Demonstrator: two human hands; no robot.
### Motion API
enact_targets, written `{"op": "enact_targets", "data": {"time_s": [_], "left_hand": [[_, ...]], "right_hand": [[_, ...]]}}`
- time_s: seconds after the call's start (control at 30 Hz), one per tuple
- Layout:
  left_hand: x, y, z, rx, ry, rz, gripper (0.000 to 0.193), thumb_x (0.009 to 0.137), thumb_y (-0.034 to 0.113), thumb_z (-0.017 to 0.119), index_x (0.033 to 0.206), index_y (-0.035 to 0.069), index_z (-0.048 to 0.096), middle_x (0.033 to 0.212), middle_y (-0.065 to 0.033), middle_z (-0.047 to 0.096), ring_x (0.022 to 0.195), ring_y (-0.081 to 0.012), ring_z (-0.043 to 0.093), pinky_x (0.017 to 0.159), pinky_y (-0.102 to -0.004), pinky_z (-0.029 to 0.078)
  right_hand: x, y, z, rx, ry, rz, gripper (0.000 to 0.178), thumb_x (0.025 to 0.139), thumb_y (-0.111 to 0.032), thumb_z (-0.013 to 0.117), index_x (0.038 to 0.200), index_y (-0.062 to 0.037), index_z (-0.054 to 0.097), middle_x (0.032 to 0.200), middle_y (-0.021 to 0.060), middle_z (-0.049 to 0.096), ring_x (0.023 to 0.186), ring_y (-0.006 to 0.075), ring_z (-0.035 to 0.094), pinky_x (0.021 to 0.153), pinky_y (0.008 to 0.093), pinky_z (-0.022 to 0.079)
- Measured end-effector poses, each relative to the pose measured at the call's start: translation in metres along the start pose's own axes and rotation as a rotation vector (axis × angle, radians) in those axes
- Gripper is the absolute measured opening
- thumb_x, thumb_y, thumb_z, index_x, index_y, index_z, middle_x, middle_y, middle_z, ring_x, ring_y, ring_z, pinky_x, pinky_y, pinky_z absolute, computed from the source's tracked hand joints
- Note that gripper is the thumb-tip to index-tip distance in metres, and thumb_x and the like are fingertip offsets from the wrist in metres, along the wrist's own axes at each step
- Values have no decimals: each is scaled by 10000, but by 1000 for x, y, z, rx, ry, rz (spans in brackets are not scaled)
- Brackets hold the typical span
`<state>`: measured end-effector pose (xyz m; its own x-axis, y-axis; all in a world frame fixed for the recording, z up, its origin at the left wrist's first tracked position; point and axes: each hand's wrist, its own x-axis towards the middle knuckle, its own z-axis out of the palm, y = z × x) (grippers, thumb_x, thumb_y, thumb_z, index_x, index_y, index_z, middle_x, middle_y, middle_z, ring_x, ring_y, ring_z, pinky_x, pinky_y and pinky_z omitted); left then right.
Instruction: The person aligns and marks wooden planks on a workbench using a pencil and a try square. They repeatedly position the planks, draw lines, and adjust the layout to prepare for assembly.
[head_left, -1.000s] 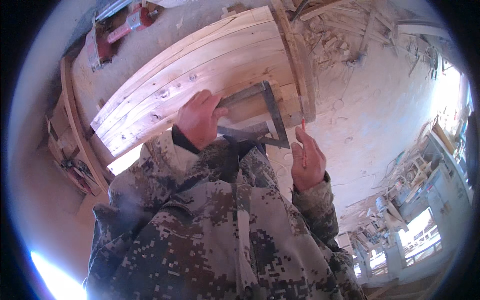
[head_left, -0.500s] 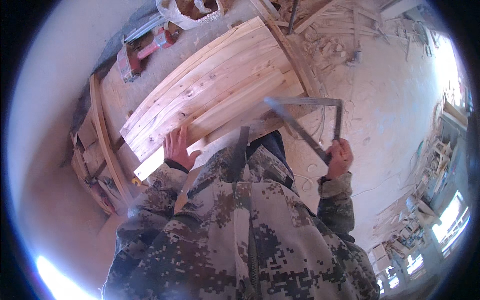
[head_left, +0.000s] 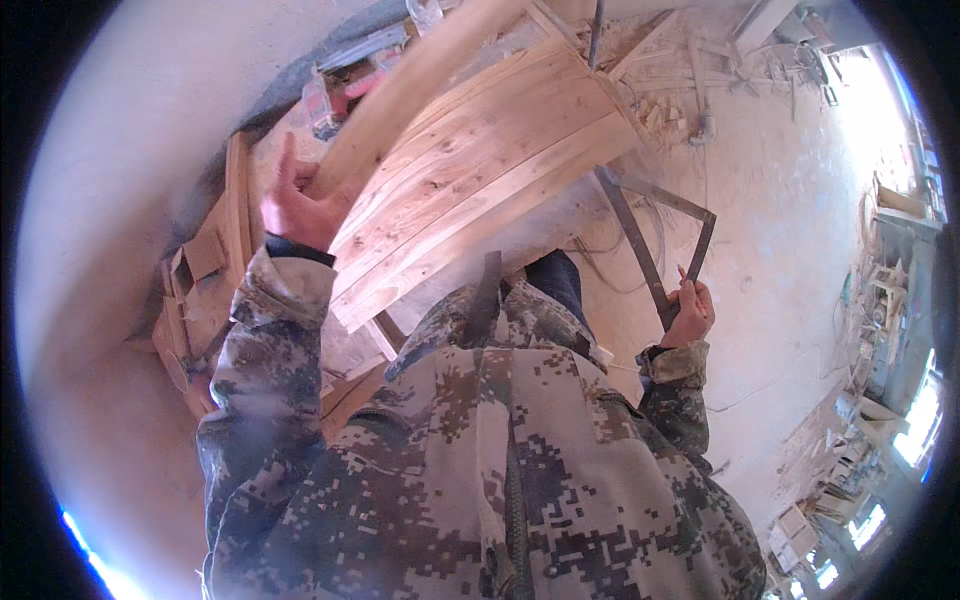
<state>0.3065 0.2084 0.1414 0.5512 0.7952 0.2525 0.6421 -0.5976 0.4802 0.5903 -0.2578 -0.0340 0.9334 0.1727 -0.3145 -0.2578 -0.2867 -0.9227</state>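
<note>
A long wooden board (head_left: 410, 95) is raised at a slant, its near end in my left hand (head_left: 300, 205); one finger sticks up beside it. Below it lie several light planks side by side, forming a wide panel (head_left: 450, 190) with knots. Off to the right, my right hand (head_left: 688, 315) is closed around a thin grey jointed rule (head_left: 635, 235), bent into an angular, roughly triangular frame. A slim pointed stick, maybe a pencil, shows at the fingers of that hand.
A red power tool (head_left: 320, 105) lies beyond the raised board, partly hidden by it. Wood offcuts (head_left: 205, 255) lean by the wall at left. Scraps and shavings (head_left: 665, 110) litter the floor at the far right. A cable (head_left: 600, 265) lies near the panel's right end.
My left hand has gone from resting on the planks to holding a board up and to the left. The jointed rule in my right hand has swung slightly right, away from the panel.
</note>
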Motion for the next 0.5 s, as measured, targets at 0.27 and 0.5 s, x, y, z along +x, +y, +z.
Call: {"op": "enact_targets", "data": {"time_s": [0.27, 0.5], "left_hand": [[15, 0, -54, -873, 441, -189, 997, 851, 36, 805, 1543, -166, 117, 1029, -226, 726, 885, -235, 713, 779, -347, 581], [31, -20, -56, -1035, 443, -204, 618, 879, 64, 733, 1428, -22, 464, 1101, -177, 695, 877, -256, 707, 761, -381, 600]], "right_hand": [[-41, 0, -8, -114, 72, -182, 189, 995, -151, 608, 1058, 9, 686, 791, 20, 679, 656, 63, 507, 650, 227, 421], [-41, 18, -23, -41, 132, -90, 227, 958, -114, 563, 1045, 20, 724, 798, 44, 643, 673, 170, 601, 584, 328, 461]]}}
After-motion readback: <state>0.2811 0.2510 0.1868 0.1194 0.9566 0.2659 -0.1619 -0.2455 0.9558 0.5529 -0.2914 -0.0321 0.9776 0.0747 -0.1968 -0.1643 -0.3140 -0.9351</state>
